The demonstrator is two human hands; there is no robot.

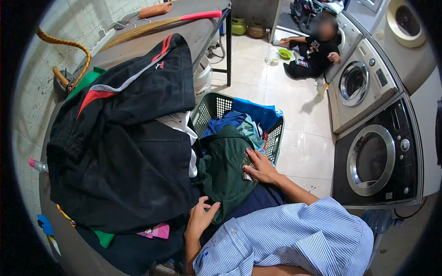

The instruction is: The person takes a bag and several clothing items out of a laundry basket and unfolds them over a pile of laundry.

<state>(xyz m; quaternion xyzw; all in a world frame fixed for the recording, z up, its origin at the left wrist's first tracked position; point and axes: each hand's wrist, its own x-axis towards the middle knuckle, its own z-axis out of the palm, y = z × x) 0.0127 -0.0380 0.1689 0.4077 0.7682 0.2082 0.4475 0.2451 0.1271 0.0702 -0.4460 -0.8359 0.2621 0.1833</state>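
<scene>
A dark green garment (223, 161) lies over my lap and the near edge of a green basket (214, 106). My right hand (260, 168) grips its right side beside a small printed emblem, thumb on top of the cloth. At its lower left edge is my left hand (202, 214), fingers bent and slightly apart at the cloth; whether it pinches any fabric is unclear. Blue and teal clothes (244, 122) fill the basket. Black shorts (124, 170) with red and grey stripes lie on the pile to the left, with a white cloth (179, 124) partly beneath.
A broom (152, 28) lies on the grey table (189, 10). A person (317, 48) sits on the tiled floor at the back, near a green bowl (284, 54). Washing machines (370, 158) line the right side. A white bucket (203, 78) stands behind the basket.
</scene>
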